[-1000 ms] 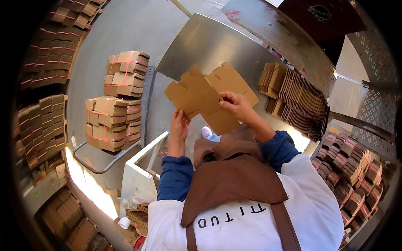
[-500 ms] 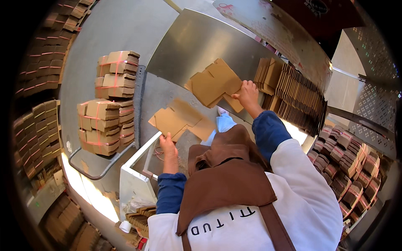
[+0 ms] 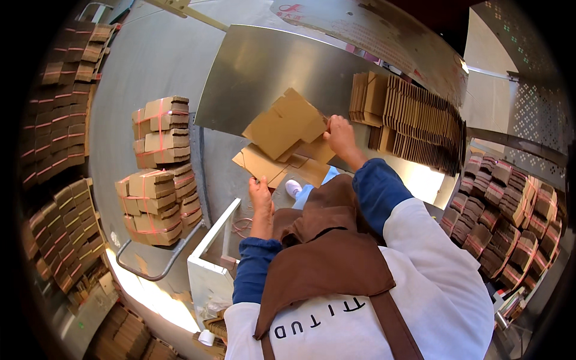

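My left hand [image 3: 261,201] is closed on the near edge of a flat cardboard box blank [image 3: 257,166], with the thumb on top. My right hand [image 3: 343,135] grips the right edge of a second flat cardboard blank [image 3: 285,123], which has slots and flaps. This second blank hangs over the near edge of a steel tabletop [image 3: 231,72] and overlaps the far part of the left one. Whether the two touch, I cannot tell. Beyond my right hand, a row of upright cardboard blanks [image 3: 420,120] stands packed along the table's right side.
Tied cardboard bundles [image 3: 153,198] rest on a trolley whose curved handle [image 3: 150,278] points toward me. A white metal frame [image 3: 207,270] stands near my left forearm. More bundles [image 3: 66,108] line the left side, and others [image 3: 504,210] are piled at the right.
My left hand has moved right, bringing its blank beneath the other; earlier the two were apart and the left blank was blurred. My right hand still holds its blank. The whole view has shifted somewhat.
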{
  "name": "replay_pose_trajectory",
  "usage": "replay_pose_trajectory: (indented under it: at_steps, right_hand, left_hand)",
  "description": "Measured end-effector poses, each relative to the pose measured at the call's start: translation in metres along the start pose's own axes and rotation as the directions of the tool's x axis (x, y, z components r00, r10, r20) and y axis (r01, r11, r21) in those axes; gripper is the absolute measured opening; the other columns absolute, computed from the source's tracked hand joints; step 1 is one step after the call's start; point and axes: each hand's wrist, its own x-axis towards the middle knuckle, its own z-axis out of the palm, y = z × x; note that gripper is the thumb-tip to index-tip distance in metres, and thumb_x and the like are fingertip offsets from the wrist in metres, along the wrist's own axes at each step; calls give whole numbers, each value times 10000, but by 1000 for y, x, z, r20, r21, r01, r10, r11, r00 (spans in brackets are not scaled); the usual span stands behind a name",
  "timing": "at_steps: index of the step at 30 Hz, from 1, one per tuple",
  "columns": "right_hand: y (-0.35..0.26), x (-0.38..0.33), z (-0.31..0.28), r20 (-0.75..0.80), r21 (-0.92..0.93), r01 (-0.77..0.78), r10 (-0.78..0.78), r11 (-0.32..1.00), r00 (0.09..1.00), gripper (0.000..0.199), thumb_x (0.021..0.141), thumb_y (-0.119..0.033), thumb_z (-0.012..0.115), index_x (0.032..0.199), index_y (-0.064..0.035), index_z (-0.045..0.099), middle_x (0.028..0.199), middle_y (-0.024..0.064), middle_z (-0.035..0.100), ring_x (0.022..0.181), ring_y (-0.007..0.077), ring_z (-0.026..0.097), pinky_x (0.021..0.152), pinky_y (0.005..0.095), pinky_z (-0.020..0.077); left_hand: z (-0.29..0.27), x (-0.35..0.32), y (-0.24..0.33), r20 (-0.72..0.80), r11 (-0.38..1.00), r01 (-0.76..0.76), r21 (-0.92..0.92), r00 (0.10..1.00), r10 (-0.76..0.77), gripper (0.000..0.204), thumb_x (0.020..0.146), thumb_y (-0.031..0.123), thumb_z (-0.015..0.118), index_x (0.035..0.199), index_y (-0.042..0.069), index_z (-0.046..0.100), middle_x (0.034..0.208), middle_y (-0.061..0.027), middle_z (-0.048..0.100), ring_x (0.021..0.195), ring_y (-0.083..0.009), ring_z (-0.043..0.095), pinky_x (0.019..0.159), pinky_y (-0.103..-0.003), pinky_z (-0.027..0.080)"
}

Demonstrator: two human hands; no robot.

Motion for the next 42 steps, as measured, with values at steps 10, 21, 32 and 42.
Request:
replay_pose_trajectory:
  at_steps: [10,21,32,42]
  right_hand:
    - [-4,8,3,-282,99,126,-93,987,955,294,795,-283,710,968,-74,597,993,100,583,1011,304,544,832,409,459]
    - [-46,29,2,-77,-139,-34,23,990,997,623,619,-479,839,1031,-81,594,1034,86,572,1059,274,529,840,427,428]
    - [-63,37,9,121,-143,232,-215,962,969,560,652,-364,845,1058,-92,570,1046,88,600,1048,274,571,846,408,439]
    - [-18,19,43,402,444,314,-500,839,767,310,897,-296,683,1040,-41,579,879,44,613,794,120,575,721,274,492]
  left_hand:
    - [-10,17,15,-136,998,57,18,989,-54,276,943,105,510,1208,66,444,1092,-119,600,925,-212,634,731,-356,560]
    - [8,58,24,-50,997,55,53,997,-52,253,983,170,496,1219,95,447,1103,-77,599,932,-192,625,742,-360,546]
    - [20,49,6,-117,997,-76,-12,990,74,307,948,261,604,1199,118,498,1095,-27,609,939,-144,604,725,-328,535]
    - [-5,-62,-22,-281,903,-244,-352,948,147,319,926,224,640,1202,79,576,999,-13,651,849,-107,617,696,-285,523]
